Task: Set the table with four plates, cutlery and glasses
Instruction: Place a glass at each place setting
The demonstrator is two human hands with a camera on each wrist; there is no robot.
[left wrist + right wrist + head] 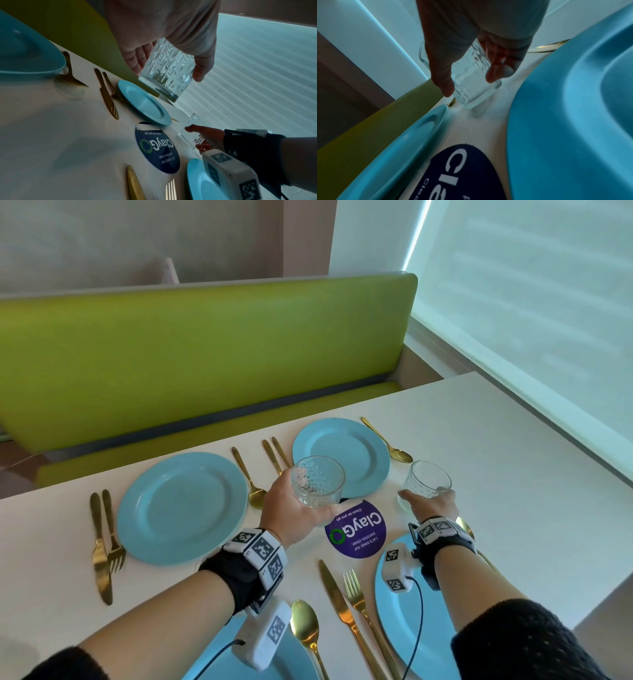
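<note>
**Fingers wrapped on two glasses**

My left hand [291,508] grips one glass [318,486] above the far plate [370,453]; my right hand [433,505] clasps another glass [426,482] at the table [496,440]. Glass-placing step; next, I judge, set each upright beside its plate.

Bare table [496,460] right of far plate [342,453].

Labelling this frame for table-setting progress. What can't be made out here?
- Near left plate: head view, mostly hidden by left forearm and cut by the bottom edge.
- Right glass: whether its base touches the table; unclear in all views.
- Far fork's tines: head view, behind left hand and left glass.
</note>
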